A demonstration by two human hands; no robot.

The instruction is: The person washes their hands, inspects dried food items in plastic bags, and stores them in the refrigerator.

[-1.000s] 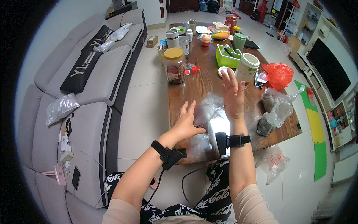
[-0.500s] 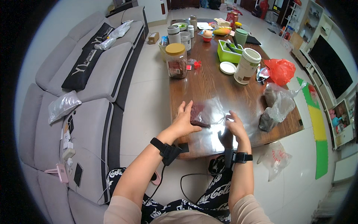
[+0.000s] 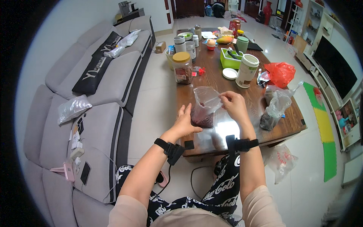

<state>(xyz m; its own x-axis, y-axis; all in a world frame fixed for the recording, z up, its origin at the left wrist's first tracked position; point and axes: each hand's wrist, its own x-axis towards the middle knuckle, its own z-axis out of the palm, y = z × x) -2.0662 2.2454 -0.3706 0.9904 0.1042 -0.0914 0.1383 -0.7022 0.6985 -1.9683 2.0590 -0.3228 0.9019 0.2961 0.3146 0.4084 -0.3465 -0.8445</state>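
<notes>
Plastic bag [image 3: 206,106], dark red stuff [image 3: 203,120] inside, on bench [image 3: 210,77] toward 6 o'clock; right hand [image 3: 235,106] pinched on its rim at 2 o'clock, likely holding it up; left hand [image 3: 183,123] spread at 9 o'clock, probably bracing the base.

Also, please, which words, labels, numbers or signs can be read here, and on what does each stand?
I leave wordings uncopied.
Black cushion: large white letters, readable.
Trousers: white script, readable.
Yellow-lidded jar: label, too small.
White tub: label, too small.
Floor bag: red print, blurred.
Held bag: none seen.
</notes>
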